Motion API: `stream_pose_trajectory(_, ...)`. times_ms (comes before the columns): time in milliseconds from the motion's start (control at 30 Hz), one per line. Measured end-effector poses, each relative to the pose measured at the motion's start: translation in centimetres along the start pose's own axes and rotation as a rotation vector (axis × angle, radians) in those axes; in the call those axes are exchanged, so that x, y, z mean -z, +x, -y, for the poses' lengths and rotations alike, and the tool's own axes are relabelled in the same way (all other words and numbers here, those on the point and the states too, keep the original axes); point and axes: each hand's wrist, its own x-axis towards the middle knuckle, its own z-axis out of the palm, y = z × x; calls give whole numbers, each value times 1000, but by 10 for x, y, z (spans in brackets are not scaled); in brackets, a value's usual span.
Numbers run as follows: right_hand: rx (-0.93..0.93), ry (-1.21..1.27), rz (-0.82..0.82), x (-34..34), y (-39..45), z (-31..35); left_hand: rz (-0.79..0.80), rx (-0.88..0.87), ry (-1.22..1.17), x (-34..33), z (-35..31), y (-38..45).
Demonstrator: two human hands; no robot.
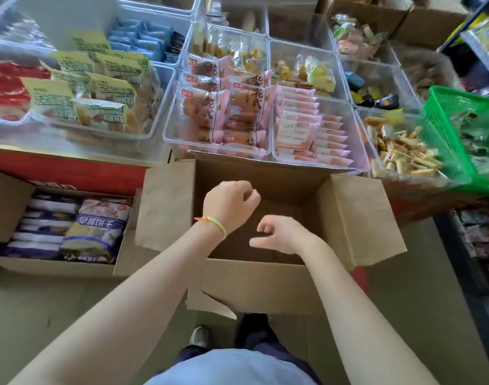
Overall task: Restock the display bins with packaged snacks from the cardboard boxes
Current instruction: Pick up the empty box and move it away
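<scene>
Brown corrugated card in the middle: an open box [265, 284] on the floor, flaps splayed outward, inside bare and dark. Landmark for all else.

Left of the box, touching its left flap: a second box [7, 207], packed with glossy blue-and-white biscuit packs [96, 232] lying flat.

Above and left of the box, on a red-fronted counter: a clear rigid bin [104, 132] of crinkly yellow-green packs [110, 90].

Over the box mouth, left hand [229, 204]: forearm stretched forward, wrist wearing a thin yellow-and-red string, fingers curled into a loose fist, grasping nothing visible. Right hand [282, 234] lower and just right of it, also over the opening, fingers bent inward, thumb out to the left, slightly motion-blurred, empty as far as can be told. Hands near but apart.

Directly behind the box: a clear bin [171, 137] of pink-edged cake packs [204, 107], standing in rows. Beside that, behind the box's right half, a bin [360, 165] of slim pink wafers [301, 126], stacked flat and neat.

Further right of the box: a bin [376, 173] of small loose gold-wrapped sticks [404, 151], then a green mesh basket [457, 112], tilted.
</scene>
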Motion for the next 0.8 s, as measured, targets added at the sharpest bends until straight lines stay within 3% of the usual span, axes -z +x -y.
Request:
stream_pose_trajectory(67,-68,-246,199,-27,-3,-13,44,30,-3,-4,5,-16)
stream_pose_trajectory(133,-87,-346,248,-51,-7,-22,99,55,23,-7,5,-25)
stream_pose_trajectory(333,-29,-332,-120,-73,-20,-33,440,40,142,-13,7,-46)
stream_pose_trajectory(567,73,-136,-226,8,-75,-43,55,-224,180,-27,-48,-58)
stream_pose_trajectory(800,69,191,-153,68,-156,-155,132,-361,252,-64,-170,-49)
